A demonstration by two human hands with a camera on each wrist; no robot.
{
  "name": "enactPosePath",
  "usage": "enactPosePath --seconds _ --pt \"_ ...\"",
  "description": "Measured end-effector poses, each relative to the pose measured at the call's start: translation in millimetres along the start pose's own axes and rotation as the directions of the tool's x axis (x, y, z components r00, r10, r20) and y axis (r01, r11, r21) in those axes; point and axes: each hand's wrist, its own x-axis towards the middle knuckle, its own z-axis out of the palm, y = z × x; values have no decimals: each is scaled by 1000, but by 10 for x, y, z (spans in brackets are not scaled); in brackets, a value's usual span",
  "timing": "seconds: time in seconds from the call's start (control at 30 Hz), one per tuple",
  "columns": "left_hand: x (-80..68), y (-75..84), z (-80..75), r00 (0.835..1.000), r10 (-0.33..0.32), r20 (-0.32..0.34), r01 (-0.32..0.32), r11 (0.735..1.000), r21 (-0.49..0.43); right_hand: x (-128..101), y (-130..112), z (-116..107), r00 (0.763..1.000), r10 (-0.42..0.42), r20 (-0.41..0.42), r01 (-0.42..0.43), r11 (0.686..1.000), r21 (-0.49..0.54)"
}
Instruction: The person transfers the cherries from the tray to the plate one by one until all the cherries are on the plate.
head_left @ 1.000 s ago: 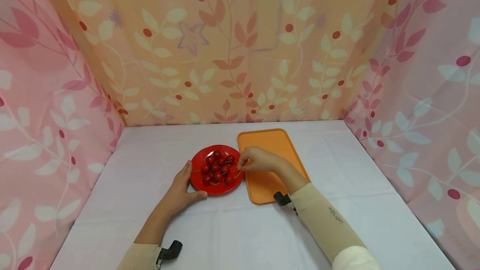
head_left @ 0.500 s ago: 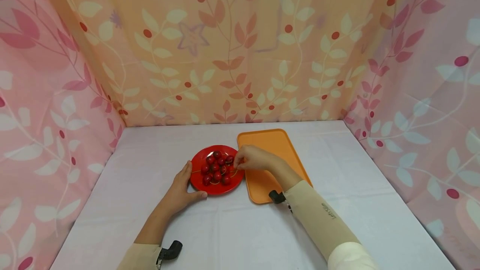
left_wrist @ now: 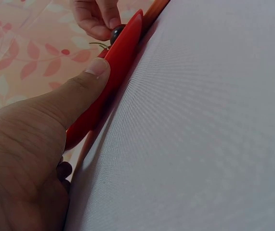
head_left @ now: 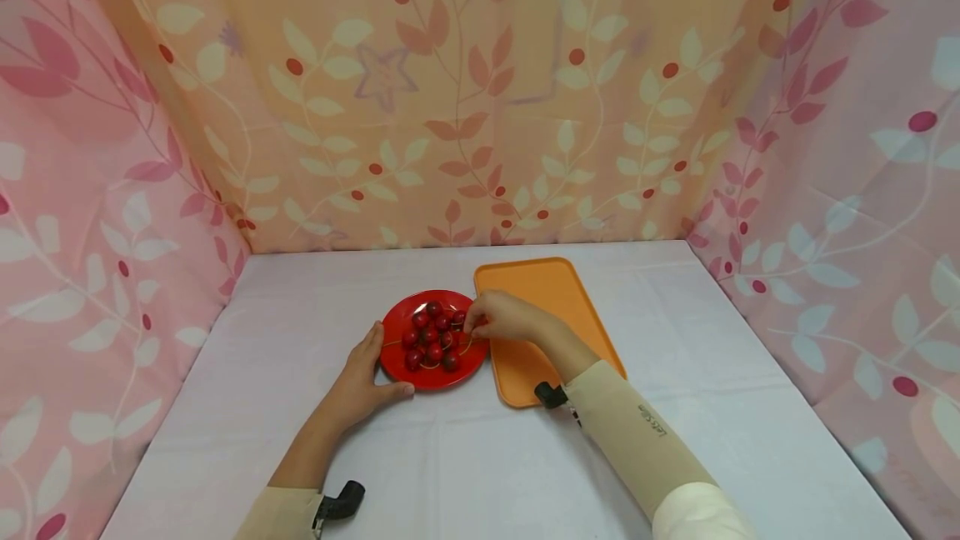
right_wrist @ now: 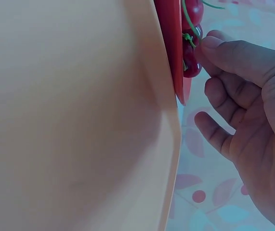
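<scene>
1. Left hand [head_left: 360,382] grips one red plate's [head_left: 395,323] near-left rim, thumb curled along the edge.
2. Plate holds about ten cherries [head_left: 433,336].
3. Right hand [head_left: 504,317] pinches a cherry's stem.
4. One orange tray [head_left: 547,290] lies just right.

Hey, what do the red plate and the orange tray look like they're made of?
Plate: probably plastic or melamine, glossy, with a thin, even red rim. Tray: likely matte plastic, with a uniform orange colour and a smooth moulded rolled lip and rounded corners.
</scene>
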Motion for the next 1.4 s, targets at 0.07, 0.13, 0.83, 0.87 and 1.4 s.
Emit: enactPosePath --seconds 0.07,0.13,0.83,0.87,1.4 --pt "2 8 4 1000 -4 3 4 1000 -3 -10 -4 -6 1000 -8 -4 8 1000 1" --pt "4 12 5 1000 -5 4 5 1000 -3 -25 -5 -16 1000 -22 -12 22 1000 -3" --pt "-19 -67 -120 1000 14 -3 -14 999 51 -370 18 -47 979 -61 -197 32 989 -148" --pt "-18 -69 -129 1000 19 -5 -19 998 56 -387 21 -43 976 -62 -208 31 988 -149" --pt "-87 -23 -317 993 114 -12 -113 990 86 -693 133 -27 953 -23 -302 -41 978 -204"
